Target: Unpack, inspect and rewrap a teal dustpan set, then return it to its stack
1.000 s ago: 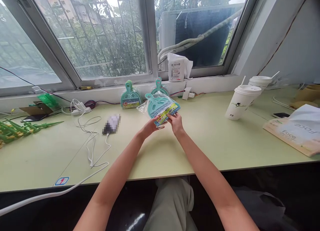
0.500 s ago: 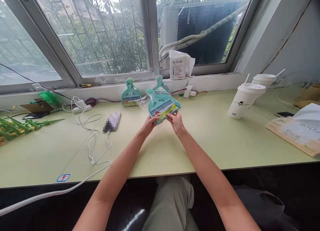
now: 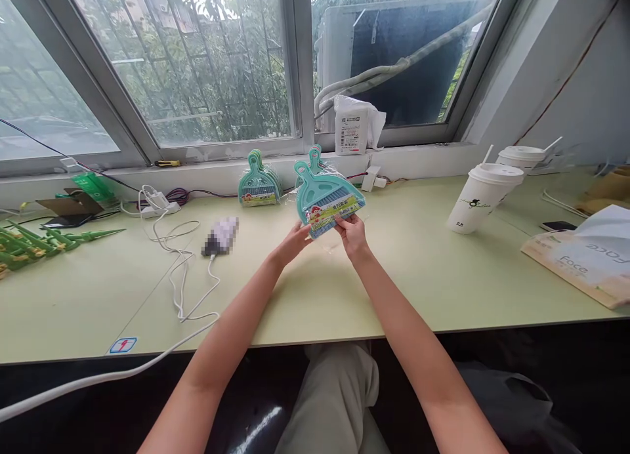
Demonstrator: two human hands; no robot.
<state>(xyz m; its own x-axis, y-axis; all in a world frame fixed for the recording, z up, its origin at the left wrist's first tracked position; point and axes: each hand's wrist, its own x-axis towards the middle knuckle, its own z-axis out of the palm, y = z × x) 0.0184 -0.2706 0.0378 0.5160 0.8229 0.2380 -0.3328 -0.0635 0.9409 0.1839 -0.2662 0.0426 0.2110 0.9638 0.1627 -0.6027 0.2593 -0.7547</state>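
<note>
A teal mini dustpan-and-brush set (image 3: 322,198) in clear wrapping is held tilted above the table, its handle pointing up and left. Blue bristles and a printed yellow-green label show on its front. My right hand (image 3: 353,237) pinches its lower right edge, thumb in front and fingers partly hidden behind. At the lower left corner, my left hand (image 3: 291,245) grips the set, with some of its fingers out of sight behind it. Further back, a stack of similar dustpan sets (image 3: 258,182) leans by the sill, and another stack (image 3: 315,157) is partly covered by the held one.
White cables (image 3: 182,270) and a blurred-out device (image 3: 220,236) lie to the left on the pale green table (image 3: 413,277). Lidded cups (image 3: 485,198) and a tissue pack (image 3: 581,264) stand at right. A white package (image 3: 352,129) rests on the sill.
The held dustpan set has shifted slightly right and turned more upright, showing more of its label. My left thumb has slid off its front toward the lower left corner.
</note>
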